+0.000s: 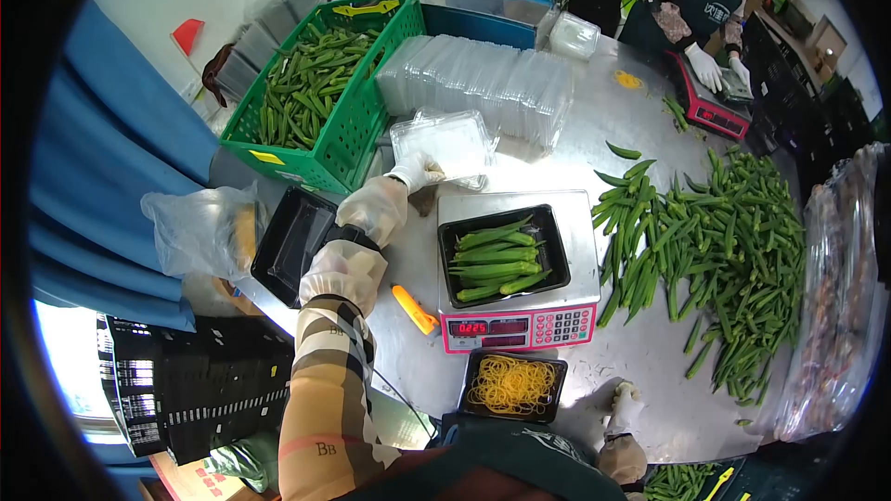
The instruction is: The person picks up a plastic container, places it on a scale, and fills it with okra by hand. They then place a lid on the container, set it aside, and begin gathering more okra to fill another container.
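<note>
My left hand [415, 172], in a white glove with a clear plastic sleeve, reaches to the clear plastic lids [444, 146]. Its fingers are closed on the near edge of a lid. Under the same forearm lies a black tray [290, 243]. My right hand [625, 408], gloved in white, rests low by the table's front edge, fingers loosely bent and holding nothing visible. Between the hands, a black tray [549, 289] of okra [498, 258] sits on a digital scale [520, 325], whose display seems to read 0.225. Yellow rubber bands [513, 384] fill a small black tray before it.
Loose okra [719, 250] is heaped at the right, beside a plastic-wrapped bundle [829, 297]. A green crate [357, 134] of okra and stacked clear containers [483, 83] stand behind. An orange-handled tool [415, 309] lies left of the scale. Opposite, a gloved co-worker [703, 68] uses another scale [715, 116].
</note>
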`<state>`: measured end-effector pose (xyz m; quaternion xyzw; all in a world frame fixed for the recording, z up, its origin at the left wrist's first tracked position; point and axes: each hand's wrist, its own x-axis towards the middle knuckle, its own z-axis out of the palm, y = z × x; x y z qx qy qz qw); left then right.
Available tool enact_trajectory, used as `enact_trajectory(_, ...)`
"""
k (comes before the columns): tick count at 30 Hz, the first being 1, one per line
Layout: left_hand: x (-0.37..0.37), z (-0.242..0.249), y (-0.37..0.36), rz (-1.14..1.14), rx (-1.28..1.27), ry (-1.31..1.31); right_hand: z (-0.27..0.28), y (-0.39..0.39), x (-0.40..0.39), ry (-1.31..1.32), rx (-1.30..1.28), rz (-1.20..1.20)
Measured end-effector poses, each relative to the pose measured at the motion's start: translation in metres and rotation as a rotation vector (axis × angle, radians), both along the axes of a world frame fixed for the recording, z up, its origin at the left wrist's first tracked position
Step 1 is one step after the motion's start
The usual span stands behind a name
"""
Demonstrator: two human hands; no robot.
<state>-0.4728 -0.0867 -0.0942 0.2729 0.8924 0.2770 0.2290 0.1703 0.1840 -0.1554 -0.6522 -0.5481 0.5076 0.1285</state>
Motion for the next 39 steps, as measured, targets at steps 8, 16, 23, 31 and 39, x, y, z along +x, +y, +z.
enact_trajectory(8, 0.001, 0.012, 0.004, 0.020, -0.057, -0.026, -0.006, 0.004, 0.002, 0.007, -0.009, -0.018)
enact_trajectory(16, 0.021, 0.015, 0.027, -0.225, -0.373, 0.503, -0.006, 0.001, 0.001, -0.007, 0.020, -0.025)
enact_trajectory(23, 0.031, 0.004, 0.023, -0.329, -0.366, 0.778, -0.006, 0.000, 0.001, 0.010, 0.009, -0.042)
enact_trajectory(31, 0.019, -0.002, 0.016, -0.104, -0.106, 0.763, -0.012, 0.005, 0.005, 0.029, -0.020, -0.050)
enact_trajectory(39, 0.004, 0.010, 0.028, 0.027, 0.171, 0.861, 0.018, 0.014, 0.012, 0.198, -0.145, -0.006)
